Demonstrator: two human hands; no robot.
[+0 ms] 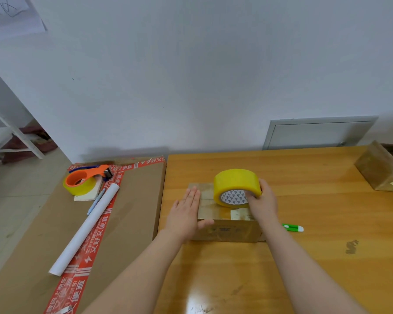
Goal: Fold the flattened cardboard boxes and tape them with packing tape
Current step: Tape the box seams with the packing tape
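looking down at a small box [227, 225] sat mid worktop [281, 279], shiny with clear tape over its top and front. pressing the left hand [186, 214] flat on the box's left half, fingers straight and together, thumb lying along the near top edge, not gripping anything. gripping a yellow tape roll [235, 182] with the right hand [262, 200], fingers curled round its right side. standing that roll on edge on top of the box, right half, patterned core facing this way.

just right of the box, on the worktop, a little green and white cutter [293, 228], not touching it. way off to the box's right and further back, a second box [381, 175], partly cut off by the frame edge.

left of the box, past the worktop edge, a big flat carton [134, 211] with red printed tape across it. on that carton: an orange dispenser [86, 176] with its own yellow roll, a pad [89, 196] under it, a pen [95, 201], and a long white paper roll [86, 230] lying diagonally.

behind the box, plain wall plus a grey panel [318, 132] off to the right.
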